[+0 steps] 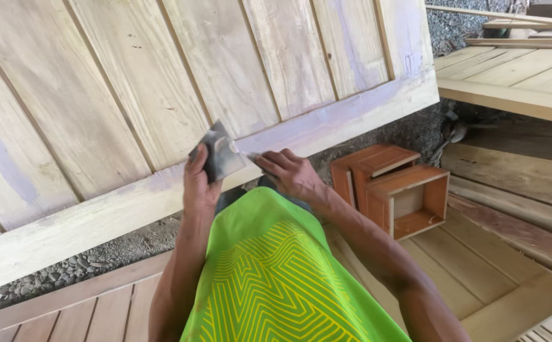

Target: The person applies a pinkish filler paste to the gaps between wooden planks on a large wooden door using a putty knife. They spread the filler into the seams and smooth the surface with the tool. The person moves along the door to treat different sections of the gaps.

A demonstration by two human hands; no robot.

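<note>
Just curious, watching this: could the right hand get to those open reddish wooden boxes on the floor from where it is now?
Probably yes. The right hand rests on the pale door panel, and the wooden boxes sit just off to its right with nothing between them. Its fingers touch only the panel, while the left hand holds the scraper.

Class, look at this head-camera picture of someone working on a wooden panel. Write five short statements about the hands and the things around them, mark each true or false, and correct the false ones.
1. The left hand holds a flat metal scraper. True.
2. The right hand rests on top of the reddish wooden boxes. False: it lies at the lower rail of the pale wooden panel, next to the scraper.
3. Grey gravel shows below the panel. True.
4. The garment is plain blue. False: it is bright green with yellow lines.
5. Both hands are empty. False: the left holds the scraper.
</note>
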